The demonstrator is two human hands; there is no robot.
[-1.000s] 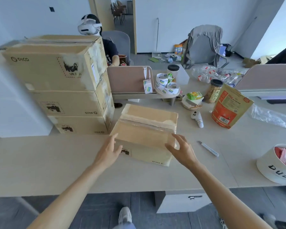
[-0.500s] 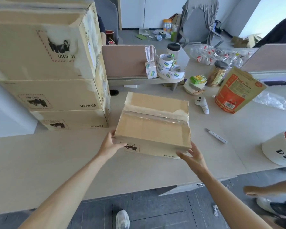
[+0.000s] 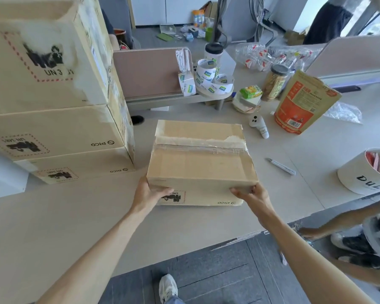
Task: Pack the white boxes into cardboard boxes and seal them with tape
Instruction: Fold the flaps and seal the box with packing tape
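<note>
1. Head view: a taped cardboard box [image 3: 200, 163] sits on the table [image 3: 53, 227], just right of a stack of three boxes [image 3: 53, 119].
2. Left hand [image 3: 148, 195] grips the near left corner, with the thumb across the front face and the fingers curled round the side.
3. Right hand [image 3: 253, 197] grips the near right corner, fingers curled on the front edge.
4. Tape rolls [image 3: 211, 82] lie well behind the box.

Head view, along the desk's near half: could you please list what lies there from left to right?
From the left: stack of three brown cardboard boxes → taped brown cardboard box → slim white pen-like tool → round white tub with black lettering.
</note>
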